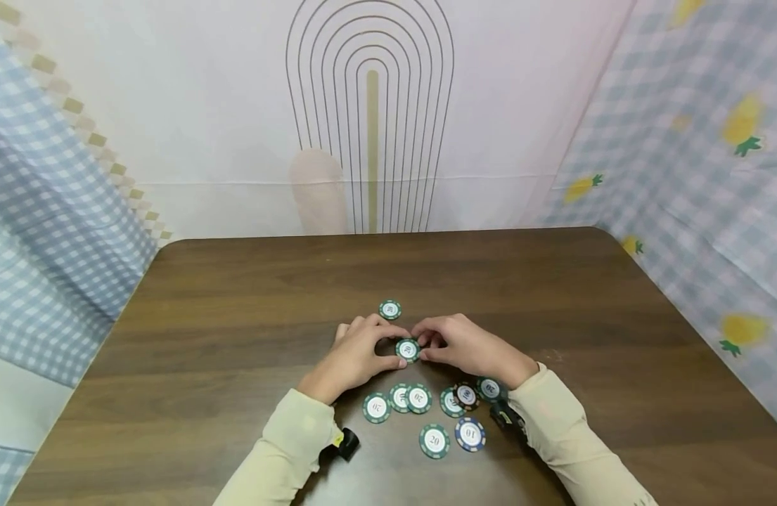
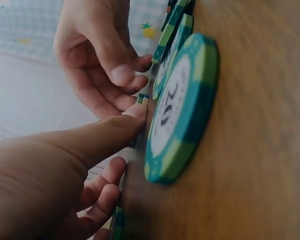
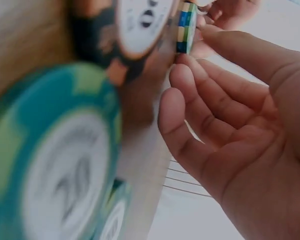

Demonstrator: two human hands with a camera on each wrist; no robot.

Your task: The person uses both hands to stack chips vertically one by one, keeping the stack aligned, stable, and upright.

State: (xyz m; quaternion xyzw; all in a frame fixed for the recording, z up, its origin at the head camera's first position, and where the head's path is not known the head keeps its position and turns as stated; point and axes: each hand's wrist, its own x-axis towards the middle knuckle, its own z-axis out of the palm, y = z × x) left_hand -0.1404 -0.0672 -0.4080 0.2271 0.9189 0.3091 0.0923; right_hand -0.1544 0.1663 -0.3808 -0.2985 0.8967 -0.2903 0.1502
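Observation:
Between my two hands sits a small stack of poker chips [image 1: 408, 350], a green and white one on top. Its side shows green and blue layers in the right wrist view. My left hand [image 1: 361, 355] pinches the stack from the left, thumb at the near edge and index finger at the far edge. From the right, my right hand [image 1: 459, 345] holds the rim between thumb and fingertips, its other fingers curled in. Just beyond the left fingers lies a single green chip [image 1: 390, 309].
Nearer me on the wooden table [image 1: 236, 302] lie several loose chips: a green chip [image 1: 377, 407], an overlapping green pair [image 1: 418, 398], a black chip [image 1: 466, 396] over a green one, a green 20 chip [image 1: 434, 441] and a blue 10 chip [image 1: 470, 434]. Another green chip [image 1: 490, 388] lies by the right wrist.

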